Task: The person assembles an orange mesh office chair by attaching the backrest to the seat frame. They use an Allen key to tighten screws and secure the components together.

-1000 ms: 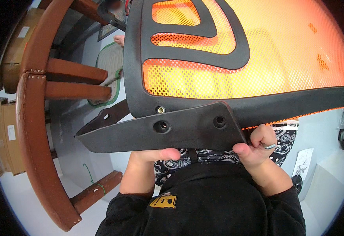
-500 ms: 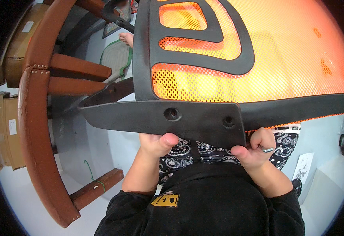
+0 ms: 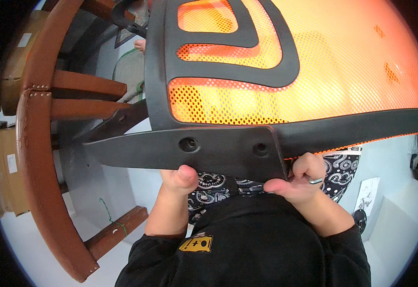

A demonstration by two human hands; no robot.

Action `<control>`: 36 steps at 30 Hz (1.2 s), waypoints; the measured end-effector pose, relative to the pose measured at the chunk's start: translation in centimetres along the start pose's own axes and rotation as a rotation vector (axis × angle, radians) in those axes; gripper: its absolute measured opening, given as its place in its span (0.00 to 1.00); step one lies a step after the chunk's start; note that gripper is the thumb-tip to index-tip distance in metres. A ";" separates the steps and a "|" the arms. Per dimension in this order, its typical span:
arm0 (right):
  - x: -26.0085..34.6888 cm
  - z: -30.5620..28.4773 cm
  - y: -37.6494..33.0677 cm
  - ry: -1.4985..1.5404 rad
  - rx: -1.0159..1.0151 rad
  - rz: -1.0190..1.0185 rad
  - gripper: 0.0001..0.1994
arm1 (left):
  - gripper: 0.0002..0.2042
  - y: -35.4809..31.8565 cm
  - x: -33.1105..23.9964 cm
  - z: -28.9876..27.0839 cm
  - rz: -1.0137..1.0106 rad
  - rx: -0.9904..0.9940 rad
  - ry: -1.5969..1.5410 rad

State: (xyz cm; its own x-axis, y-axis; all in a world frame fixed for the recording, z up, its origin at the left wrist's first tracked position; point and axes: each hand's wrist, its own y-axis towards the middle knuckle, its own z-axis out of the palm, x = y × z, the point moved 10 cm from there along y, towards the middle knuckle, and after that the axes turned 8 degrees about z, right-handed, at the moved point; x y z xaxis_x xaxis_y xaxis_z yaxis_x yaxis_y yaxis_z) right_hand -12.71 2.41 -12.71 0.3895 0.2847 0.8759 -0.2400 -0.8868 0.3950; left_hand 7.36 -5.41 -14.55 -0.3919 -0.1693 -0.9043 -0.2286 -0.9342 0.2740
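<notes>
A chair back [image 3: 328, 71] of bright orange mesh in a black frame lies across the upper part of the view. Along its near side runs a black plastic bracket [image 3: 228, 143] with two round screw holes. My left hand [image 3: 178, 182] grips the bracket's lower edge, thumb in front and the other fingers hidden behind it. By the bracket's right end, my right hand [image 3: 302, 179], with a ring on one finger, curls round the edge, its thumb under the corner. A second black bracket [image 3: 123, 118] shows beyond the frame at the left.
Brown padded furniture [image 3: 37, 158] with crossbars curves down the left side. Cardboard boxes [image 3: 10, 162] stand behind it. A green string [image 3: 107, 210] hangs by the lower crossbar [image 3: 123, 227]. On the right, a printed sheet [image 3: 368, 196] lies on the pale floor. Another person's bare foot [image 3: 140, 45] shows at the top.
The chair back and its bracket have shifted left and tilted slightly, the bracket's left end now lower. Both my hands have moved a little left with it, keeping their grip.
</notes>
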 end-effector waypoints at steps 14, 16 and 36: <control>1.3 0.1 0.7 -0.114 -0.014 -0.100 0.34 | 0.38 -0.1 0.2 -0.7 -0.057 -0.008 0.137; 1.2 0.1 0.7 -0.095 0.003 -0.076 0.34 | 0.38 -0.2 0.3 -0.9 -0.049 -0.042 0.134; 0.0 -0.4 0.8 0.032 -0.094 0.054 0.33 | 0.38 0.5 -0.1 0.6 -0.036 -0.035 0.031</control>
State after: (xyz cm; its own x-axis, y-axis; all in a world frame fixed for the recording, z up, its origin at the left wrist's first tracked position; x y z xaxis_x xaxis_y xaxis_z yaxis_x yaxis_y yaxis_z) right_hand -13.26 1.81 -12.28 0.3454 0.2498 0.9046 -0.3425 -0.8639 0.3694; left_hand 6.74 -5.70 -14.16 -0.3559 -0.1448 -0.9232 -0.2101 -0.9502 0.2300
